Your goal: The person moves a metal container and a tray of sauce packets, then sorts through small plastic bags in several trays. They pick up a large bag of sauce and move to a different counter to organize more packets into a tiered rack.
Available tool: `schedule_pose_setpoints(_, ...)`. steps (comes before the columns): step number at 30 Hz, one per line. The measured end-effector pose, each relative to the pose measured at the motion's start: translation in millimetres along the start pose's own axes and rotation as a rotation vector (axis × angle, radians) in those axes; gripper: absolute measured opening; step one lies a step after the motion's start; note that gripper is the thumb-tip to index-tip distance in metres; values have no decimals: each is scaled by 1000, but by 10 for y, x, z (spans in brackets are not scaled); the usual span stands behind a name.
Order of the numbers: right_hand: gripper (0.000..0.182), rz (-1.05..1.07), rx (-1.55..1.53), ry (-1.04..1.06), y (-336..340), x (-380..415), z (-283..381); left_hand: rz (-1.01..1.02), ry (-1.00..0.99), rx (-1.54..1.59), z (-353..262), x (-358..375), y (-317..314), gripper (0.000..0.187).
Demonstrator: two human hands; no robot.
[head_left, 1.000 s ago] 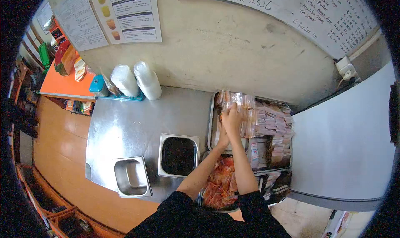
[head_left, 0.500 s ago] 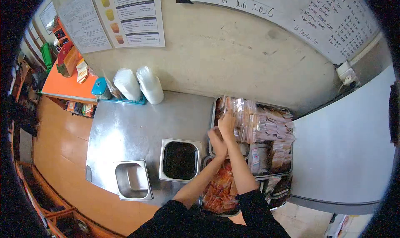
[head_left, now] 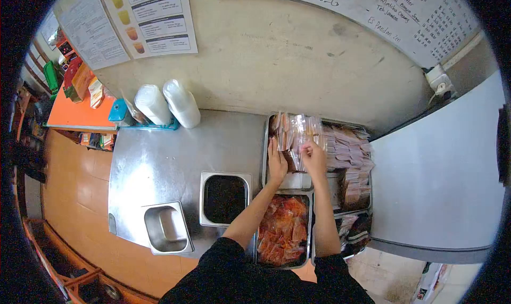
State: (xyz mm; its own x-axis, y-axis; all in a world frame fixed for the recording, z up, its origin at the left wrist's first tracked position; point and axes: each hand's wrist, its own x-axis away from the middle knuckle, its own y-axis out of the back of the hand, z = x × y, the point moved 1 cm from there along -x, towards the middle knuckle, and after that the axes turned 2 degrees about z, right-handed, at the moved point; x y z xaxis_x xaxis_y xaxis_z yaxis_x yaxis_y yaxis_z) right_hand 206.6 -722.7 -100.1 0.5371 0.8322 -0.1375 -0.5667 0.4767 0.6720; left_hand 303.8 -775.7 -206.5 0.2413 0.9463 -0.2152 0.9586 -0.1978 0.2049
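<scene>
At the upper tray (head_left: 266, 168), my left hand (head_left: 277, 163) lies with fingers stretched out along the left side of the clear plastic packets (head_left: 299, 128). My right hand (head_left: 314, 157) is closed over the front of the same packets, its thumb and fingers pinched; what they grip is too small to make out. More packets (head_left: 346, 150) are stacked to the right of it. Below my wrists a second tray holds red-orange packets (head_left: 283, 229).
Left of the trays stand a metal container with dark contents (head_left: 226, 198) and a bare metal container (head_left: 167, 229). Plastic tubs (head_left: 181, 103) stand by the wall. A white surface (head_left: 431, 171) is at the right.
My hands, close together before, have moved apart. My right hand has gone right and down, my left hand slightly up. The view has shifted a little.
</scene>
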Motion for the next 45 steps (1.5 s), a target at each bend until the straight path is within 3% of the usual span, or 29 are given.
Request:
schedule_pose_setpoints(3,10,1,175,90,-63,155,56,8,-62,48,-26,5,26,53)
schedule_pose_setpoints(5,17,-10,297,40,-112,225,144,41,-35,59,-28,-28,32,52)
schedule_pose_setpoints(7,22,-98,587,29,-162,263,243,84,-133,7,-44,-55,67,52)
schedule_pose_setpoints(15,16,-241,734,104,-311,396,125,196,-89,16,-127,0,173,51)
schedule_pose_setpoints(17,14,-109,653,47,-336,399,98,191,-101,45,-125,-6,166,52)
schedule_pose_setpoints(18,14,-108,652,48,-350,409,75,213,-12,90,-102,-11,146,52)
schedule_pose_setpoints(20,13,-8,313,-78,-363,415,8,234,77,136,-147,-44,126,52)
schedule_pose_setpoints(22,13,18,156,-107,-264,389,-10,236,458,318,-311,-105,146,58)
schedule_pose_setpoints(23,13,41,-6,-134,-198,368,-33,236,457,318,-289,-105,134,58)
schedule_pose_setpoints(24,14,-37,223,75,-140,317,-142,236,452,337,-244,-114,113,55)
schedule_pose_setpoints(25,14,-37,222,79,-129,292,-257,235,448,357,-200,-115,94,53)
schedule_pose_setpoints(27,16,41,-270,-185,23,212,-68,190,450,423,-180,-61,83,54)
schedule_pose_setpoints(28,16,73,-337,-167,72,186,80,149,456,488,-172,9,74,54)
schedule_pose_setpoints(29,16,70,-341,-172,-19,116,26,108,463,553,-171,96,69,55)
schedule_pose_setpoints(31,15,28,-270,27,-254,-78,-111,23,467,683,-175,239,59,57)
schedule_pose_setpoints(32,19,102,-66,27,-83,-57,358,-21,468,747,-166,311,64,58)
schedule_pose_setpoints(34,21,128,-180,-38,-332,-128,472,-38,548,781,-232,515,115,50)
schedule_pose_setpoints(35,24,156,-287,-102,-452,-157,435,-58,631,820,-269,585,151,44)
schedule_pose_setpoints(36,25,158,-273,-94,-786,-259,64,-55,626,818,-303,597,188,44)
schedule_pose_setpoints(38,25,92,-173,-85,-864,-242,76,-160,730,662,-333,636,246,41)
schedule_pose_setpoints(39,25,30,-71,-74,-865,-230,109,-161,730,664,-348,634,255,41)
schedule_pose_setpoints(40,25,30,-260,-127,-953,-231,16,-212,612,582,-369,624,280,43)
schedule_pose_setpoints(41,25,32,-260,-123,-993,-244,-80,-263,493,499,-384,603,305,45)
schedule_pose_setpoints(43,23,-88,106,110,-1012,-285,-224,-228,389,414,-357,495,307,48)
schedule_pose_setpoints(45,22,-41,30,93,-1129,-295,-405,-190,284,330,-288,399,280,51)
